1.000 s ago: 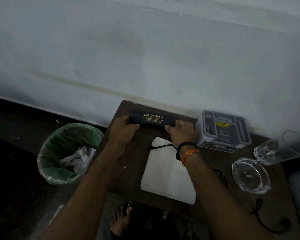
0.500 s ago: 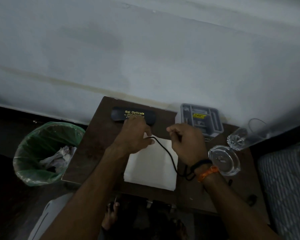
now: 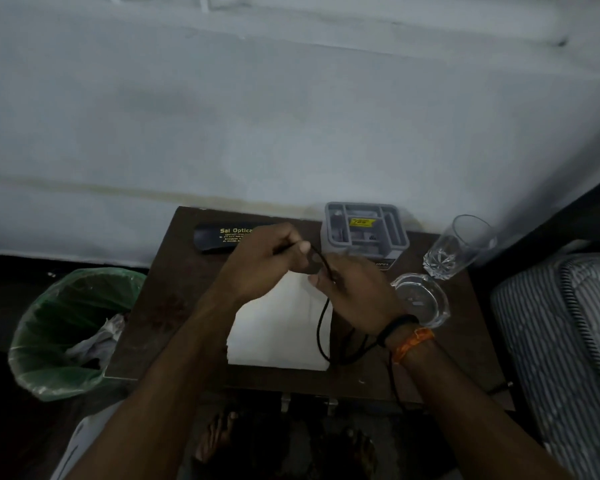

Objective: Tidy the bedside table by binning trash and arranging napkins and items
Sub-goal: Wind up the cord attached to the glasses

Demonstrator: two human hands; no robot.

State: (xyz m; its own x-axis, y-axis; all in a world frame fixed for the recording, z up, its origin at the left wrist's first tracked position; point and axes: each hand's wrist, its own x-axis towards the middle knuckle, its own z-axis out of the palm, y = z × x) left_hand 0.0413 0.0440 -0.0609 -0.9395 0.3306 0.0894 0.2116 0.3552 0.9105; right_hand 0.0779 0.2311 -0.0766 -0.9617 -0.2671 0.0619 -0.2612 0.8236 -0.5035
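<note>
We have the thin black cord [image 3: 323, 327] up over the middle of the desk [image 3: 174, 289], held between both hands above the stack of white napkins [image 3: 274, 327]. Our left hand [image 3: 260, 261] pinches one end of it between thumb and curled fingers; our right hand [image 3: 354, 289] is curled round it just beside, though which fingers press it we cannot tell. From there the cord drops in a slack loop across the napkins' right edge and runs toward the lower right of the frame, under the wrist.

We judge it light, limp and rather slick, so it will not hold a shape unaided. It wants winding into small loops, taken near the end and fed along, with the tail watched so it does not drag the napkins or snag the glassware.

The napkins are soft, flat, square-cut paper, easily shifted. Behind our left hand, toward the upper left of the desk, lies the dark spectacle case [image 3: 219, 237], a smooth rounded oblong with gold lettering. Right of it sits a grey plastic organiser [image 3: 364, 226] with compartments. Further right a clear faceted tumbler [image 3: 461, 244] stands, and below it a round glass ashtray [image 3: 420, 299]; both look hard and breakable. At lower left the bin [image 3: 66, 330], lined with thin green plastic, holds crumpled paper.
</note>
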